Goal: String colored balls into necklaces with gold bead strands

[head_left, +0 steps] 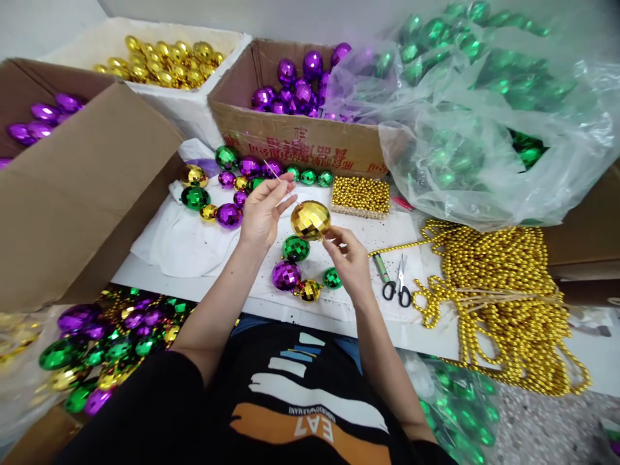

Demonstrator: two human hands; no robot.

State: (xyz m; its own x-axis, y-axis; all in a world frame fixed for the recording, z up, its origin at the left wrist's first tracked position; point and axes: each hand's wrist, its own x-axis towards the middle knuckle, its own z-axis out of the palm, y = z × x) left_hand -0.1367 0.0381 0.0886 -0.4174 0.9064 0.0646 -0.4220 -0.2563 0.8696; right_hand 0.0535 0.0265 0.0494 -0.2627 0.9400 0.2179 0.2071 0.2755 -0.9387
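Over the desk [421, 332], your left hand [264, 210] is pinching string [272, 170], your right hand [349, 259] gripping the gold ball [310, 220] between them.

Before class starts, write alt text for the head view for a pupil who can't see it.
A person's right fingers hold a gold ball; left fingers pinch a thin pale strand beside it. Green, purple and gold balls lie below; boxes stand behind.
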